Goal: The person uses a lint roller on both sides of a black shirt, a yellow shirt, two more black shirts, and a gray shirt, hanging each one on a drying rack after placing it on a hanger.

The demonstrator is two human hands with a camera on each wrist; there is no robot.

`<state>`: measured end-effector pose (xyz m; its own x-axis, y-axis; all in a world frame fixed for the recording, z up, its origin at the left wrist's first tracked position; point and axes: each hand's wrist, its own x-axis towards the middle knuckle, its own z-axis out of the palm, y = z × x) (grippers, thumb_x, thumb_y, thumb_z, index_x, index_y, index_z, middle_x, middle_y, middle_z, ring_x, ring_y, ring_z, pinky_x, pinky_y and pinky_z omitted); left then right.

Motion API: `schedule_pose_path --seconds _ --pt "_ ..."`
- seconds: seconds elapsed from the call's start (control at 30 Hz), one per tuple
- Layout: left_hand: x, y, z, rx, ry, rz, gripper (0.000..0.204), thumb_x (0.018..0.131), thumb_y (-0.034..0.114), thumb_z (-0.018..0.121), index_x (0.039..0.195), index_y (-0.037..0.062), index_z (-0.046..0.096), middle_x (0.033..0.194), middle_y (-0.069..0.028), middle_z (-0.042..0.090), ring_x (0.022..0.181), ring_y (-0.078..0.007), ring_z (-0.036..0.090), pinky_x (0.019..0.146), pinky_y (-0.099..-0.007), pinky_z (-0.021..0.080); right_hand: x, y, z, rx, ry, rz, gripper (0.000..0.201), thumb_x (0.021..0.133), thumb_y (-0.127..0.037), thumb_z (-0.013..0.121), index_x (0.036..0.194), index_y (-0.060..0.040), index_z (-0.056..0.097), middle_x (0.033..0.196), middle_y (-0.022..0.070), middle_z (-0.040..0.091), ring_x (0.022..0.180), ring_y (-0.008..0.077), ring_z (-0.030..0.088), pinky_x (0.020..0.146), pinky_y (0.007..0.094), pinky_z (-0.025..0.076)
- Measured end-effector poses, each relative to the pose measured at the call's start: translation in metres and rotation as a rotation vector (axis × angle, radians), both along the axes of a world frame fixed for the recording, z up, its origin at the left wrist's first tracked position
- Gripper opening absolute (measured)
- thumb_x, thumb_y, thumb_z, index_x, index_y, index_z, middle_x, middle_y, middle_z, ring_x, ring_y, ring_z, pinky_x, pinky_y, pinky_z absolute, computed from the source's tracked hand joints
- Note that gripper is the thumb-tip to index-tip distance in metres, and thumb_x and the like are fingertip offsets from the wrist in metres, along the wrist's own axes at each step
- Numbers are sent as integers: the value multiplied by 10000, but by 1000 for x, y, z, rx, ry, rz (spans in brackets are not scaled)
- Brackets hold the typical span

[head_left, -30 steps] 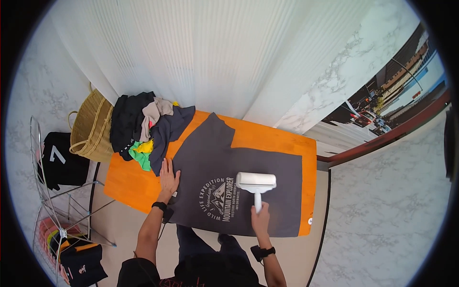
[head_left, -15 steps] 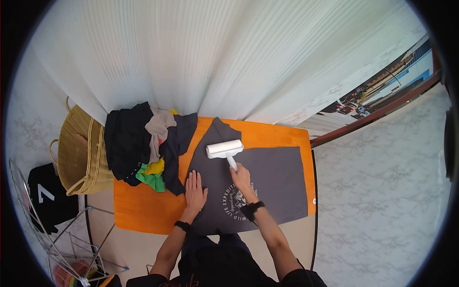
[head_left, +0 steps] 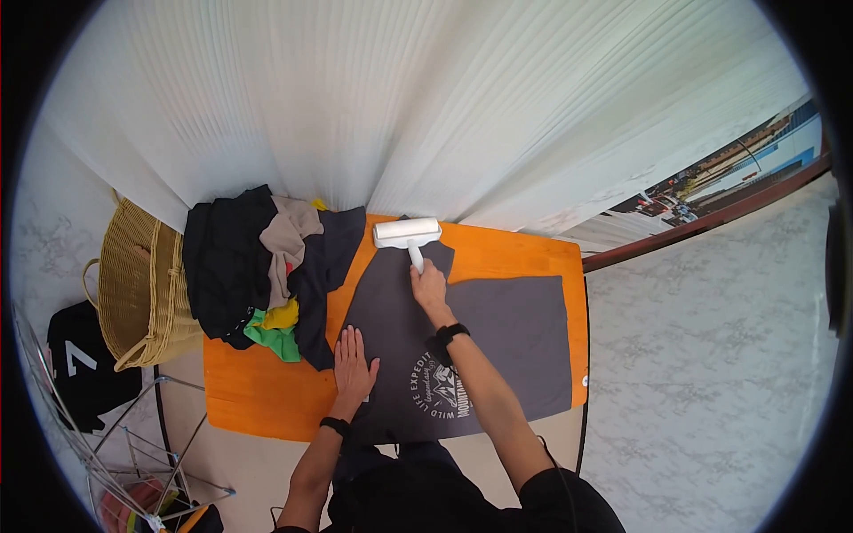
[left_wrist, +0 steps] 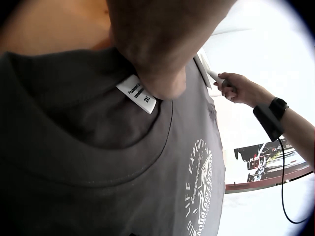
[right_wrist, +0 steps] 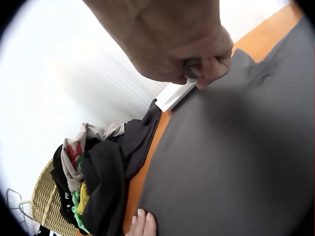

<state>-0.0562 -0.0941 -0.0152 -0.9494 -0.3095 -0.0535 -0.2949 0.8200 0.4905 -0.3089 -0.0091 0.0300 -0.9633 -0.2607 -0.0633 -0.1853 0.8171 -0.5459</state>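
Observation:
A dark grey T-shirt (head_left: 506,329) with a white printed emblem lies spread on the orange table (head_left: 258,400). My right hand (head_left: 430,289) grips the handle of a white lint roller (head_left: 406,233), whose head lies over the shirt's far sleeve. In the right wrist view the fingers curl round that handle, with part of the roller head (right_wrist: 173,96) showing past them. My left hand (head_left: 354,373) rests with straight fingers on the shirt near its collar. The left wrist view shows the white size label (left_wrist: 138,93) inside the neckline, beside that hand.
A heap of crumpled clothes (head_left: 231,258), mostly black with beige, green and yellow pieces, sits on the table's left. A wicker basket (head_left: 133,275) stands beyond it. At lower left is a metal drying rack (head_left: 169,462). A white curtain (head_left: 355,107) hangs behind the table.
The right hand has carried the lint roller from the shirt's lower body, past the emblem, up to the far sleeve. The left hand stays on the shirt by the collar while the head view shifts.

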Motion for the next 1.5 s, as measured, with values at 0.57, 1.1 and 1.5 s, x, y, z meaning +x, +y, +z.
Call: schedule_pose_path --seconds 0.57,1.1,1.5 --pt "-1 1 1 -69 -42 -6 798 917 359 555 1510 -47 206 1587 -222 189 1480 -359 162 1194 -472 152 35 85 14 31 -21 -25 346 942 -338 574 1027 -6 626 862 294 656 859 497 620 750 563 483" --pt "-1 2 2 -50 -13 -2 795 920 342 561 1513 -44 199 1586 -222 189 1478 -366 160 1197 -474 146 50 112 57 -19 -75 162 402 909 -410 629 1011 -27 696 763 210 674 751 393 666 705 467 511" --pt "-10 7 1 -138 77 -36 763 913 262 576 1508 -47 210 1578 -235 200 1457 -409 191 1179 -507 170 15 196 52 79 -133 305 335 855 -394 686 990 -90 719 840 178 702 845 377 672 773 470 522"
